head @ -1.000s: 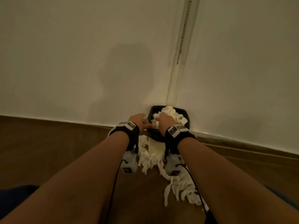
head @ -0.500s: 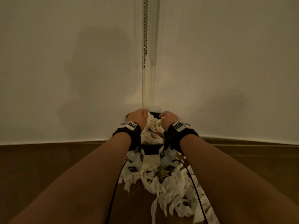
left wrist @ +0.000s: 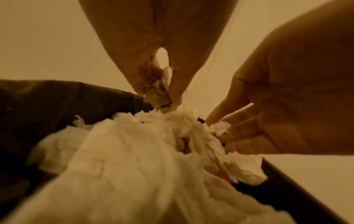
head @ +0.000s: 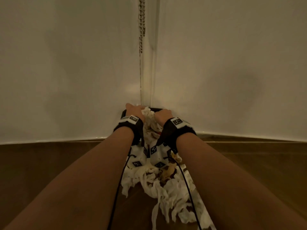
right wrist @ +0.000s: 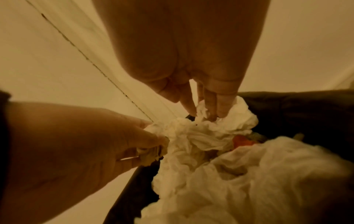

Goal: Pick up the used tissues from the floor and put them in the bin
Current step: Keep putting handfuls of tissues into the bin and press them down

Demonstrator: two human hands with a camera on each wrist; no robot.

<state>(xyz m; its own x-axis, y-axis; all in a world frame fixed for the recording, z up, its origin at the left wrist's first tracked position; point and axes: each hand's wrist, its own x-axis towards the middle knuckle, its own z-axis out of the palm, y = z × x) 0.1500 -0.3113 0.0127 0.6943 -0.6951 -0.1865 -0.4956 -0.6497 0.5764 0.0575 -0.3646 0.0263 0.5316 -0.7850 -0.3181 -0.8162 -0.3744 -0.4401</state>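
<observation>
At the corner where two pale walls meet, your inventory reads as follows.

Item one: bin, dark, with a dark liner draped over its rim, standing on the floor against the corner. Contents: crumpled white tissues heaped above the rim, with something orange showing among them.

Item two: your left hand, over the bin's mouth, fingers curled, pinching a wad of stained tissue between thumb and fingers.

Item three: your right hand, just beside the left, fingers bent down into the heap and gripping a fold of tissue.

Item four: tissues on the floor, a long trail of torn, ragged white strips, some stained yellow-brown, running from the foot of the bin back between your forearms.

Item five: wrist bands, black, each with a white printed marker, with black cables hanging from them.

Surface: wood-toned floor, dim. Room: plain matt walls, a pale skirting along their base, a beaded chain hanging at the corner.
</observation>
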